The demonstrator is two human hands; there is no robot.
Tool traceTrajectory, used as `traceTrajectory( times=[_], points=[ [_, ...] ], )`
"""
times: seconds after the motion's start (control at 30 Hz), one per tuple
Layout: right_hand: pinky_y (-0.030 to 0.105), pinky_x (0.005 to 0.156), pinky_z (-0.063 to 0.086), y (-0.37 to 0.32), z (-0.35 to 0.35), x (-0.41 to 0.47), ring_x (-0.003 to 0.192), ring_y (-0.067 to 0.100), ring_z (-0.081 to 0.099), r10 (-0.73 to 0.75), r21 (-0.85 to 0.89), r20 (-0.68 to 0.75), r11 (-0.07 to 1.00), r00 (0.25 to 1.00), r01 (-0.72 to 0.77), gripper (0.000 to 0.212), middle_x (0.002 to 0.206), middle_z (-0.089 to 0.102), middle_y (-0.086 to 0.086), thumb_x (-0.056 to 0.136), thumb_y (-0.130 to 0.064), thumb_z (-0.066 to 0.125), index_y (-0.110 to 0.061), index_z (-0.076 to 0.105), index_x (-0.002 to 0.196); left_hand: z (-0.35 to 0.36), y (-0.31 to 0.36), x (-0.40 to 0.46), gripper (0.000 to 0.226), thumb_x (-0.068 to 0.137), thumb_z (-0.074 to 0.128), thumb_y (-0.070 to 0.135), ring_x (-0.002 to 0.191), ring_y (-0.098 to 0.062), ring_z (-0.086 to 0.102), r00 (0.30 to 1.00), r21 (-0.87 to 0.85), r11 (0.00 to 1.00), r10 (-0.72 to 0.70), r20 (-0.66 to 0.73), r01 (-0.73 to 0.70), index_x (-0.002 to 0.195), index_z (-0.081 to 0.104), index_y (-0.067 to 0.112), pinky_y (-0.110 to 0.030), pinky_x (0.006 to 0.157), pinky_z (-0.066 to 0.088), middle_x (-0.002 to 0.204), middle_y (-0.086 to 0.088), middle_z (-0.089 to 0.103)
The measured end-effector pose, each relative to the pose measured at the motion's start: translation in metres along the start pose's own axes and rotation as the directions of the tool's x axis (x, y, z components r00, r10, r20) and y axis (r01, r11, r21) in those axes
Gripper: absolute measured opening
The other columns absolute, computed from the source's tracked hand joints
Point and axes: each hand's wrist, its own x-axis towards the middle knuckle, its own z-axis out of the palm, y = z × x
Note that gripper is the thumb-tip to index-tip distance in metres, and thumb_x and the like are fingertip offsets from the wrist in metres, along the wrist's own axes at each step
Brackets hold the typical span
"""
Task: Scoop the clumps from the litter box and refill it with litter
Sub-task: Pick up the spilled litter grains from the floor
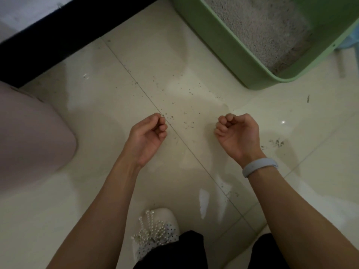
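- My left hand [148, 133] is hanging over the tiled floor [101, 105], palm turned up, fingers loosely curled toward the palm and gripping nothing.
- My right hand [236, 132] is hovering at about the same height, well apart from the left, palm also up, fingers loosely folded in, holding nothing that I can see.
- A pale blue-grey wristband [259, 166] is sitting around my right wrist.
- Both bare forearms are reaching forward from the lower edge of the view.
- Between and just beyond the two hands, dark scattered grains [180, 111] are lying on the tiles along a grout line that is running diagonally under my hands.
- Another small smear of dark specks [276, 143] is lying on the floor to the right of my right hand.
- The green litter box [219, 43] is sitting on the floor at the upper right, well away from both hands; only one corner and part of its walls are showing.
- Grey litter [266, 28] is lying inside the box, piled against the near wall.
- A pale pink rounded container [29, 136] is standing at the left edge, apart from my left arm; I cannot tell what it is.
- A dark band [58, 35] is running along the base of the wall at the upper left.
- Below my arms, a white shoe with pearl beads [155, 228] is resting on the floor, and black trouser legs [174, 251] are showing at the bottom.
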Motion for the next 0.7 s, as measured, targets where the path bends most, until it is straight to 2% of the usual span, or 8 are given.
traceTrajectory(
  times=[0.1, 0.17, 0.23, 0.3, 0.37, 0.5, 0.57, 0.7],
  points=[
    [0.020, 0.042, 0.030, 0.002, -0.003, 0.007, 0.044, 0.013, 0.038, -0.025, -0.113, -0.123, 0.994, 0.992, 0.011, 0.019, 0.052, 0.050, 0.003, 0.070, -0.009, 0.042, -0.010, 0.051, 0.053, 0.002, 0.000, 0.003, 0.028, 0.082, 0.041, 0.008, 0.053, -0.010, 0.048, 0.993, -0.026, 0.999, -0.035, -0.116, 0.032, 0.064, 0.063, 0.010, -0.017, 0.045, 0.039, 0.061, -0.001, 0.056],
    [0.019, 0.044, 0.033, 0.005, -0.004, 0.013, 0.048, 0.013, 0.040, -0.129, -0.394, -0.214, 0.918, 0.968, 0.035, 0.026, 0.054, 0.050, 0.003, 0.083, -0.005, 0.044, -0.008, 0.055, 0.060, 0.004, -0.003, 0.006, 0.030, 0.089, 0.038, 0.011, 0.048, -0.010, 0.043, 0.969, 0.106, 0.994, -0.007, -0.249, 0.035, 0.066, 0.056, 0.009, -0.017, 0.043, 0.034, 0.054, 0.000, 0.053],
    [0.021, 0.053, 0.037, 0.011, -0.005, 0.016, 0.055, 0.011, 0.043, -0.270, -0.764, -0.167, 0.643, 0.948, 0.049, 0.020, 0.062, 0.051, 0.001, 0.088, -0.010, 0.054, -0.007, 0.060, 0.069, 0.006, -0.008, 0.010, 0.030, 0.092, 0.044, 0.016, 0.044, -0.008, 0.038, 0.915, 0.387, 0.921, 0.108, -0.388, 0.055, 0.064, 0.055, 0.011, -0.018, 0.043, 0.030, 0.051, 0.002, 0.049],
    [0.021, 0.062, 0.039, 0.017, -0.005, 0.017, 0.063, 0.007, 0.048, -0.323, -0.933, -0.065, 0.356, 0.944, 0.057, 0.010, 0.069, 0.054, -0.005, 0.087, -0.016, 0.058, -0.009, 0.063, 0.080, 0.006, -0.012, 0.010, 0.030, 0.091, 0.050, 0.021, 0.047, -0.007, 0.039, 0.860, 0.644, 0.758, 0.260, -0.439, 0.100, 0.063, 0.058, 0.013, -0.020, 0.049, 0.033, 0.055, 0.004, 0.047],
    [0.021, 0.069, 0.039, 0.021, -0.004, 0.018, 0.071, 0.009, 0.050, -0.352, -0.975, -0.019, 0.214, 0.936, 0.061, 0.010, 0.076, 0.057, -0.003, 0.086, -0.015, 0.059, -0.008, 0.065, 0.089, 0.005, -0.016, 0.009, 0.025, 0.091, 0.053, 0.026, 0.057, -0.005, 0.045, 0.835, 0.797, 0.596, 0.387, -0.391, 0.097, 0.071, 0.063, 0.014, -0.020, 0.060, 0.038, 0.063, 0.008, 0.052],
    [0.014, 0.070, 0.036, 0.030, -0.002, 0.023, 0.082, 0.014, 0.049, -0.417, -0.993, 0.033, 0.092, 0.908, 0.078, 0.014, 0.086, 0.056, 0.004, 0.085, -0.011, 0.059, -0.001, 0.065, 0.094, 0.003, -0.018, 0.011, 0.016, 0.086, 0.061, 0.023, 0.059, -0.004, 0.047, 0.807, 0.912, 0.410, 0.532, -0.256, 0.018, 0.088, 0.070, 0.010, -0.025, 0.070, 0.042, 0.062, 0.012, 0.052],
    [0.011, 0.060, 0.031, 0.034, -0.002, 0.023, 0.081, 0.015, 0.047, -0.440, -0.993, 0.061, 0.061, 0.896, 0.098, 0.013, 0.088, 0.056, 0.008, 0.086, -0.007, 0.057, 0.003, 0.064, 0.090, 0.003, -0.018, 0.015, 0.014, 0.084, 0.063, 0.019, 0.059, -0.006, 0.048, 0.805, 0.941, 0.337, 0.556, -0.204, 0.006, 0.091, 0.070, 0.009, -0.021, 0.066, 0.038, 0.064, 0.004, 0.058],
    [0.014, 0.062, 0.026, 0.041, -0.005, 0.024, 0.080, 0.021, 0.047, -0.451, -0.995, 0.095, -0.008, 0.888, 0.102, 0.014, 0.100, 0.055, 0.019, 0.090, -0.004, 0.050, 0.005, 0.060, 0.089, 0.003, -0.019, 0.023, 0.017, 0.084, 0.064, 0.017, 0.074, -0.014, 0.052, 0.827, 0.982, 0.184, 0.559, -0.069, -0.042, 0.097, 0.068, 0.007, -0.014, 0.068, 0.034, 0.088, -0.014, 0.066]
  ],
)
